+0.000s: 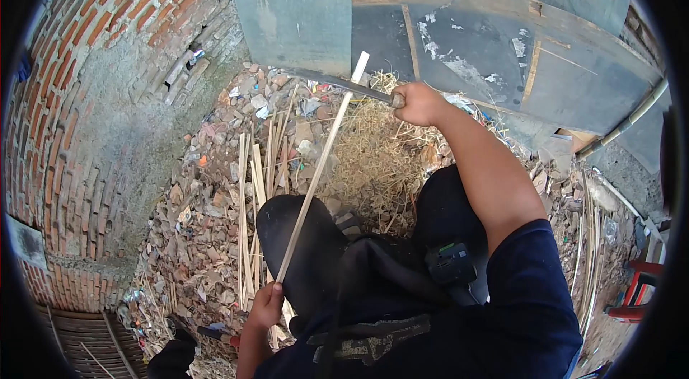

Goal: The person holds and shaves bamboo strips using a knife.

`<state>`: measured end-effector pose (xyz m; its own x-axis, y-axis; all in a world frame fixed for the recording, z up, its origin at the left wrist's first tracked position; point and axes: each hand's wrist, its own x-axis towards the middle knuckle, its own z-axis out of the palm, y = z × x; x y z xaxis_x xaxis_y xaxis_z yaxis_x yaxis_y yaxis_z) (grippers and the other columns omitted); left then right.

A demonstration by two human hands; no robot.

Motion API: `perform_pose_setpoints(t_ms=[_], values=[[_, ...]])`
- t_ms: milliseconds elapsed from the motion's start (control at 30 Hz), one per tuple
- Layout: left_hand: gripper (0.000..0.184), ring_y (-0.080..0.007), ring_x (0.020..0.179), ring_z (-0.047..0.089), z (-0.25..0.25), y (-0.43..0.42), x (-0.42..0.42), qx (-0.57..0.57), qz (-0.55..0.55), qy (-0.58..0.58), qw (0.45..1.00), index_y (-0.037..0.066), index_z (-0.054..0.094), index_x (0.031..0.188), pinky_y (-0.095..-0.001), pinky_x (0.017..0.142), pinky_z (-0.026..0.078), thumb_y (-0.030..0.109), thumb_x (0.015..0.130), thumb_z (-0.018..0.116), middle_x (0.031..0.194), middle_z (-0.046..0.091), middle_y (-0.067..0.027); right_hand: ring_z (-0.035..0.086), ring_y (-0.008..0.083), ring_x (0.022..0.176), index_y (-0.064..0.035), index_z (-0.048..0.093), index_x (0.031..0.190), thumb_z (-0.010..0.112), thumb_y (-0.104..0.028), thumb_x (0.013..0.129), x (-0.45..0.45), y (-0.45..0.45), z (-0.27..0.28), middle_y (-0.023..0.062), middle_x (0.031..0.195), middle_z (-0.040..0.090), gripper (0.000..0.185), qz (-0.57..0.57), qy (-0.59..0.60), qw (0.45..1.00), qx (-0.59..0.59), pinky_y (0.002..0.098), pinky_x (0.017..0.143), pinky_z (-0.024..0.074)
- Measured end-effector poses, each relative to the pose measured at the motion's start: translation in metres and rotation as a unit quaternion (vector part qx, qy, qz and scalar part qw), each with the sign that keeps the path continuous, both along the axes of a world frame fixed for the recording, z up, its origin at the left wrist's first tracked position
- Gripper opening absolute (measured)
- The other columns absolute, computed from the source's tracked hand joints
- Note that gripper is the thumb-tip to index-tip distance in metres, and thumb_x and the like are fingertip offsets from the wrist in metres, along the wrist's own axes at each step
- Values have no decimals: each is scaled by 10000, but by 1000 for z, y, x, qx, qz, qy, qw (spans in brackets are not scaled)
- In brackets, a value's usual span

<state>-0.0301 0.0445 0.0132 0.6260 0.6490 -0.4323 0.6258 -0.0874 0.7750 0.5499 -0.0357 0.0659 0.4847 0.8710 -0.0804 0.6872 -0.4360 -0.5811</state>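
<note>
At the lower left of centre, the left hand (267, 305) is closed around the near end of a pale strip (316, 174). The strip slants over the knee (291, 225); a slack grip could let it roll there. At upper centre, the right hand (420, 104) grips a long blade (323, 80) by one end, crossing the strip near its far end. A blade skidding along the strip could injure the knee or left hand. Overreach could knock the tip against the panel (294, 13)
</note>
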Motion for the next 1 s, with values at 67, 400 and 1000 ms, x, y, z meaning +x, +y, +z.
perform_pose_setpoints(t_ms=[67, 400, 1000], values=[[513, -69, 614, 391, 4, 2, -1, -37, 8, 4, 999, 82, 527, 817, -275, 545, 339, 503, 1088, 414, 666, 439, 47, 697, 365, 952, -109, 712, 1135, 682, -210, 785, 4, -3, -8, 201, 976, 726, 366, -7, -42, 999, 12, 470, 853, 553], [518, -87, 621, 426, -1, 3, 2, 45, -23, 3, 999, 74, 522, 798, -292, 557, 370, 492, 1088, 426, 668, 464, 29, 690, 389, 983, -104, 713, 1141, 660, -179, 772, -3, -2, 4, 203, 1006, 729, 380, 1, -13, 1000, -23, 472, 876, 550], [496, -86, 631, 390, 15, 8, 4, -44, 3, 24, 999, 90, 511, 783, -288, 571, 349, 470, 1093, 430, 667, 430, 52, 691, 396, 921, -56, 708, 997, 682, -219, 766, 29, -6, -26, 208, 912, 722, 283, -60, -64, 996, 1, 484, 831, 546]])
